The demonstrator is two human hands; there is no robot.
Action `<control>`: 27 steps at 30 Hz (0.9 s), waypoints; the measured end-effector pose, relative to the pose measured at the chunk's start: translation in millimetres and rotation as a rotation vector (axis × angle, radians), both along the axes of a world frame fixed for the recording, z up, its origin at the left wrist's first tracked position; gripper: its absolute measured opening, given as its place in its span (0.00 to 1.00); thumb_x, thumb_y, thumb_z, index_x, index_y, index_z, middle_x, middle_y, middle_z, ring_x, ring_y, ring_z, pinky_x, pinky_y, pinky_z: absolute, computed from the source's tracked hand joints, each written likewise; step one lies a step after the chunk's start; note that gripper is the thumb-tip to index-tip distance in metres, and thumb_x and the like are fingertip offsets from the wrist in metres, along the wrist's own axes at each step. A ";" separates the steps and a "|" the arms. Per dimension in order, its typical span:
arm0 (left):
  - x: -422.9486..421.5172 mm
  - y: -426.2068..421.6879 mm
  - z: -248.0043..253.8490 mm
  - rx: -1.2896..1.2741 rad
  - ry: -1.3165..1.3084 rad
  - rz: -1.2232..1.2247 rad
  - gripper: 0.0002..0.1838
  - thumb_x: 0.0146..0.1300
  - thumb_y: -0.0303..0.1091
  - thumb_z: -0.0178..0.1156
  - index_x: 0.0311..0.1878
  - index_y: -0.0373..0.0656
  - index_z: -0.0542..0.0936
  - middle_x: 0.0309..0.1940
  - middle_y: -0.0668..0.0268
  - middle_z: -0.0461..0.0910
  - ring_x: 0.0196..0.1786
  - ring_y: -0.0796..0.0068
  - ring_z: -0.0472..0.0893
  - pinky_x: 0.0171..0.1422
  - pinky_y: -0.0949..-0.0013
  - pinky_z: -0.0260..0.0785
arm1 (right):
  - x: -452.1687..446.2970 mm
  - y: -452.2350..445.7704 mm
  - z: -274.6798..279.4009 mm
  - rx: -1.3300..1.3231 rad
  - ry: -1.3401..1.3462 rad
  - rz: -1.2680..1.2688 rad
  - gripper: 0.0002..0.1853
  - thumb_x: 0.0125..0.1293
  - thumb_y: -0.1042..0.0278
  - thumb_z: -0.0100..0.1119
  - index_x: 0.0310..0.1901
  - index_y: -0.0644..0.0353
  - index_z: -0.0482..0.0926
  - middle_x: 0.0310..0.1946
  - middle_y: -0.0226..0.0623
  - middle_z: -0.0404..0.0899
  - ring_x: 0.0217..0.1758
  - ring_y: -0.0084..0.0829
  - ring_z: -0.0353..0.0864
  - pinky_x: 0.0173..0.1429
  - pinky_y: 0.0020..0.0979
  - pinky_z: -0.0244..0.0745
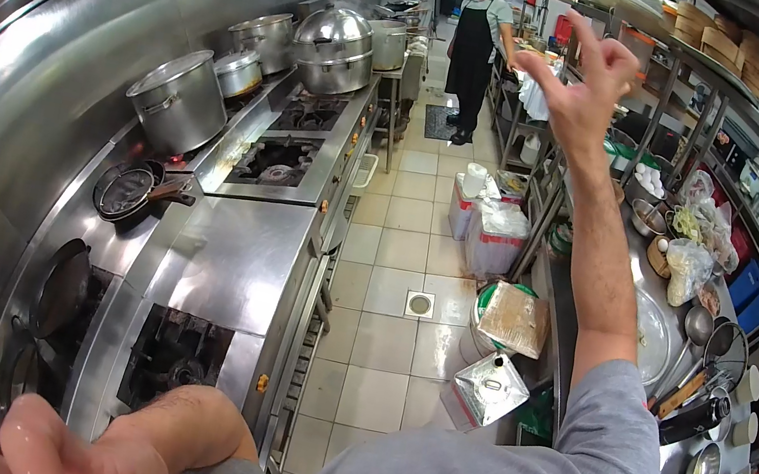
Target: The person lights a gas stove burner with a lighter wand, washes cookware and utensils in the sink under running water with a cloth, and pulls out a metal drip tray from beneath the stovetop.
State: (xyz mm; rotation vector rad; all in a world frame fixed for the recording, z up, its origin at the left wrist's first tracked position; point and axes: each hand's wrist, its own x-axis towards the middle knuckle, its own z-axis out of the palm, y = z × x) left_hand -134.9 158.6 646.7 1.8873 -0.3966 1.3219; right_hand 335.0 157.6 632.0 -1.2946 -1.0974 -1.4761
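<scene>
One wok (63, 288), lengthwise along stove (244, 254), left hand (79, 456) near

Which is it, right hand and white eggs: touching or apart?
Apart: head view shows the right hand raised, with a visible gap to the white eggs.

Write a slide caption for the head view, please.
Left hand near the stove, right hand raised, aproned person standing beyond.
</scene>
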 end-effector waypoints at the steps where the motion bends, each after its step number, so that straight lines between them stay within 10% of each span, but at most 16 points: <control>1: -0.7 4.3 -3.6 0.030 -0.030 -0.007 0.25 0.38 0.24 0.67 0.39 0.60 0.71 0.41 0.92 0.69 0.40 0.99 0.65 0.54 0.68 0.46 | -14.3 -4.5 -0.6 0.070 0.015 0.107 0.32 0.39 0.44 0.69 0.49 0.42 0.74 0.37 0.30 0.56 0.45 0.31 0.55 0.50 0.34 0.50; 3: -6.4 9.3 -4.0 0.067 -0.070 -0.004 0.24 0.39 0.25 0.67 0.39 0.59 0.71 0.41 0.92 0.69 0.40 0.99 0.65 0.54 0.69 0.46 | -51.3 -34.6 12.6 0.145 -0.159 0.033 0.23 0.45 0.65 0.70 0.46 0.56 0.75 0.35 0.30 0.64 0.40 0.25 0.63 0.44 0.25 0.60; 4: -10.8 10.7 -1.4 0.077 -0.082 0.002 0.23 0.39 0.25 0.67 0.39 0.59 0.71 0.41 0.93 0.69 0.39 0.99 0.65 0.54 0.69 0.46 | -61.1 -37.1 12.5 0.313 -0.097 0.460 0.19 0.48 0.75 0.66 0.45 0.58 0.75 0.32 0.30 0.69 0.36 0.21 0.66 0.41 0.22 0.66; 6: -5.9 9.4 12.7 0.191 0.034 0.134 0.19 0.46 0.34 0.63 0.43 0.61 0.71 0.44 0.92 0.69 0.42 0.93 0.66 0.54 0.65 0.48 | -79.7 -75.4 27.2 0.434 -0.332 0.510 0.19 0.46 0.77 0.67 0.42 0.64 0.74 0.40 0.41 0.74 0.30 0.20 0.67 0.35 0.23 0.67; 10: 10.7 25.0 14.5 0.509 -0.237 0.172 0.15 0.56 0.44 0.55 0.48 0.65 0.71 0.48 0.89 0.69 0.46 0.84 0.68 0.54 0.58 0.50 | -149.0 -171.3 63.0 0.187 -0.590 0.322 0.23 0.65 0.55 0.43 0.57 0.53 0.54 0.36 0.31 0.66 0.38 0.21 0.70 0.48 0.33 0.69; 27: 33.2 17.4 16.1 0.509 -0.315 0.252 0.16 0.59 0.47 0.50 0.52 0.65 0.69 0.52 0.83 0.67 0.48 0.81 0.68 0.58 0.56 0.49 | -188.8 -199.5 62.7 -0.153 -0.813 0.299 0.16 0.66 0.57 0.40 0.52 0.52 0.59 0.33 0.28 0.67 0.35 0.20 0.70 0.46 0.33 0.69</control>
